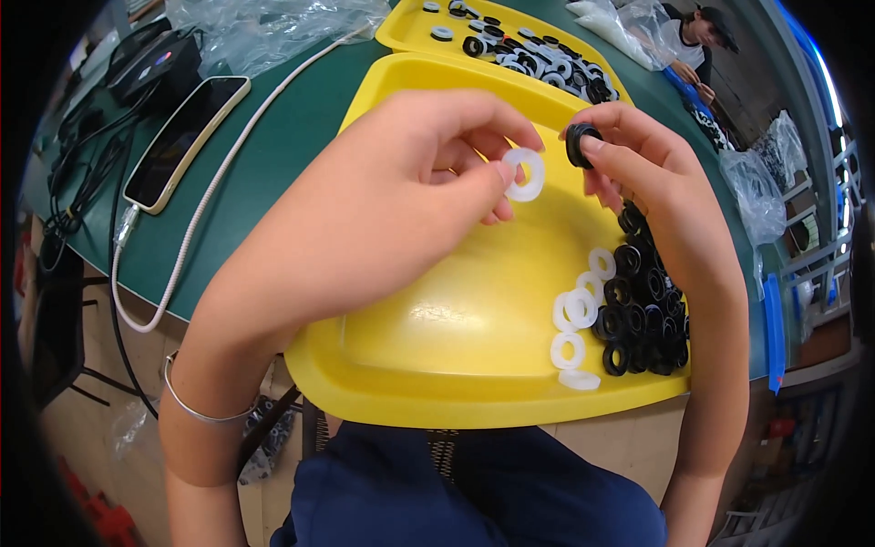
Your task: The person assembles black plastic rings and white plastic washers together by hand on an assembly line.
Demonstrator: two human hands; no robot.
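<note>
Between the thumb and fingers of my left hand [401, 191] is a white ring [525, 174], its hole facing me. My right hand [652, 159] pinches a black grooved ring [580, 146] a short way to the right, apart from the white one. Both hands are above a yellow tray [410, 273]. In the tray's right part, partly behind my right wrist, lies a heap of black rings [643, 314]. Several loose white rings [580, 307] lie along the heap's left side.
A second yellow tray [401, 32] beyond holds mixed black and white rings [547, 64]. Left on the green table [264, 196] lie a phone [187, 141] with a white cable [196, 219], and black cords. Plastic bags [264, 36] lie behind. Another person [697, 46] sits far right.
</note>
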